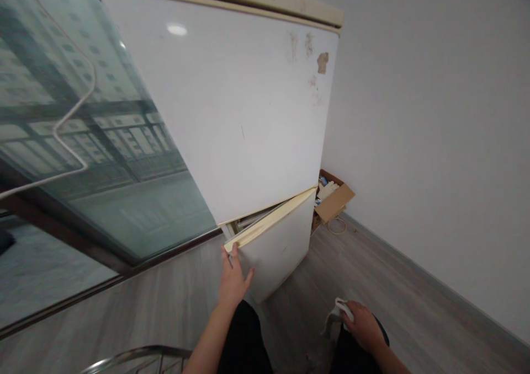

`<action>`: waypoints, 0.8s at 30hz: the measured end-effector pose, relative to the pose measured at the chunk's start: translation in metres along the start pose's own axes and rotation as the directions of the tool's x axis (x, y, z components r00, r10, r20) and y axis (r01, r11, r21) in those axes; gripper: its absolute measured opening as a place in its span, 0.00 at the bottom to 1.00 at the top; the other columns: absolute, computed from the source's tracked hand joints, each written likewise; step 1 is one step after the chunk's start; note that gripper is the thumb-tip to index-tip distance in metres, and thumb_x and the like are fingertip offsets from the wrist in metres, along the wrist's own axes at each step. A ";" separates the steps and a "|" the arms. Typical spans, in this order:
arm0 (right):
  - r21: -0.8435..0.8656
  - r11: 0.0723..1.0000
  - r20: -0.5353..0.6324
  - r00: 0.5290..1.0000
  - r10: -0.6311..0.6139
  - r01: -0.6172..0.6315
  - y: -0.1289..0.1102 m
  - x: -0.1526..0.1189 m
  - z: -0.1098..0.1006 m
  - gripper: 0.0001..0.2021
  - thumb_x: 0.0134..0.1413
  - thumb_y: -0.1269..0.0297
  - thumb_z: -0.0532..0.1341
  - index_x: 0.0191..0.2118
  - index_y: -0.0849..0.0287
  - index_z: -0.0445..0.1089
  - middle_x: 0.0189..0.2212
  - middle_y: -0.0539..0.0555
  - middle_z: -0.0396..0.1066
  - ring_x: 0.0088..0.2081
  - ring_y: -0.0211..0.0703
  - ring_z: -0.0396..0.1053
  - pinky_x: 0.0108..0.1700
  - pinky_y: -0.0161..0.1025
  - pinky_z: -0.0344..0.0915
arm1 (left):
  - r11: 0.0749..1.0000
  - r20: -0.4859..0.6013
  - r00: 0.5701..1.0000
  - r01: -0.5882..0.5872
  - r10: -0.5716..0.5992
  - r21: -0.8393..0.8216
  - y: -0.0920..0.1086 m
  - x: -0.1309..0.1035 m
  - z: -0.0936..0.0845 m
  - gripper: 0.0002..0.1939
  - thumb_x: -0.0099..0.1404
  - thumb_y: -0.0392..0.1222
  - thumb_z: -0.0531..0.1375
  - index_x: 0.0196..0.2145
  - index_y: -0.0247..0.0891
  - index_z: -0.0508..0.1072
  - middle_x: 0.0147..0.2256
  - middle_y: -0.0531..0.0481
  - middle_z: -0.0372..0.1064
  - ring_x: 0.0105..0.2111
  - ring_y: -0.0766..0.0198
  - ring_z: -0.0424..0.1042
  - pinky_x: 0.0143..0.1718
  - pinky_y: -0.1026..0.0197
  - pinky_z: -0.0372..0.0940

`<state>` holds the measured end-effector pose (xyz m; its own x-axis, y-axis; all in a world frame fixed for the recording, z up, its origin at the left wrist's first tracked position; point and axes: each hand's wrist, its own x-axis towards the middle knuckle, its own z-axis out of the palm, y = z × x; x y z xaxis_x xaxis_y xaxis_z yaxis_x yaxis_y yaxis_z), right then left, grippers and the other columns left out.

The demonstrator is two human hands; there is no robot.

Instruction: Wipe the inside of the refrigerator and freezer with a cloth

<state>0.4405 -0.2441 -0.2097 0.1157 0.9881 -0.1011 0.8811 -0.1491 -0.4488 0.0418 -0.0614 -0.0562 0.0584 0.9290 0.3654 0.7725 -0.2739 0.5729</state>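
Observation:
A white two-door refrigerator (244, 98) with cream trim stands before me, its upper door closed. The lower refrigerator door (281, 241) is ajar, with a narrow gap along its top showing part of the inside. My left hand (232, 283) touches the top left corner of that lower door, fingers stretched and thumb apart on the front. By my right knee, my right hand (362, 324) is closed around a crumpled whitish cloth (333, 316) that hangs from the fingers. Brown stains and a tan patch mark the upper door near its right edge.
An open cardboard box (333, 203) with gloves and other items sits beside the refrigerator along the wall (434, 142). Sliding glass doors (124, 197) are on the left. A white cable (68, 126) hangs there. A curved metal rail (136, 354) is at the bottom left.

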 end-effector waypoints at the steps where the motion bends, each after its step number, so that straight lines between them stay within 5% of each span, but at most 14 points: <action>1: -0.006 1.000 0.000 1.000 0.005 -0.005 0.000 0.000 0.000 0.24 0.65 0.51 0.51 0.54 0.58 0.75 0.51 0.60 0.75 0.53 0.54 0.72 0.59 0.50 0.63 | 1.000 0.007 1.000 0.006 -0.006 0.021 0.000 0.001 0.000 0.47 0.64 0.52 0.59 0.73 0.39 0.40 0.73 0.31 0.20 0.70 0.31 0.44 0.63 0.35 0.55; 7: 0.026 1.000 0.015 1.000 0.006 -0.007 0.004 -0.003 -0.002 0.24 0.65 0.49 0.51 0.55 0.56 0.75 0.52 0.58 0.75 0.54 0.52 0.72 0.60 0.49 0.63 | 0.997 0.030 0.999 0.015 -0.018 0.080 -0.003 0.005 -0.003 0.47 0.65 0.53 0.58 0.73 0.37 0.41 0.72 0.27 0.23 0.67 0.30 0.52 0.59 0.36 0.60; 24: 0.028 0.999 0.013 1.000 -0.015 0.015 0.005 -0.002 -0.001 0.23 0.65 0.50 0.51 0.56 0.54 0.75 0.52 0.57 0.75 0.53 0.51 0.72 0.60 0.48 0.64 | 0.990 0.004 0.999 -0.045 0.045 0.130 -0.009 0.004 -0.001 0.46 0.67 0.50 0.58 0.73 0.40 0.37 0.72 0.26 0.24 0.68 0.35 0.52 0.59 0.38 0.62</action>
<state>0.4447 -0.2471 -0.2106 0.0964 0.9897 -0.1060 0.8695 -0.1356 -0.4750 0.0341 -0.0559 -0.0590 0.0954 0.9167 0.3880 0.8450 -0.2806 0.4553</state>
